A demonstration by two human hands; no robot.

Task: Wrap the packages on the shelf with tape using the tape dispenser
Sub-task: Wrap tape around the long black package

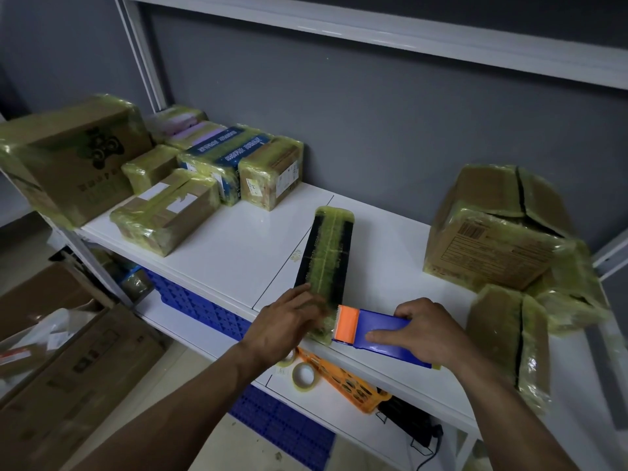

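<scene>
On the white shelf (238, 253) the long black package (326, 253) lies centre, with the blue-and-orange tape dispenser (373, 331) touching its near right side, gripped by my right hand (428, 331), my left hand (289, 321) pressing that end, fingers fairly straight.

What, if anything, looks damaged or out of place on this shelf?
The big box at the right: its top flaps gape along a dark split, though it is already wrapped. The smaller box in front of it shows a similar dark gap down its middle.
</scene>
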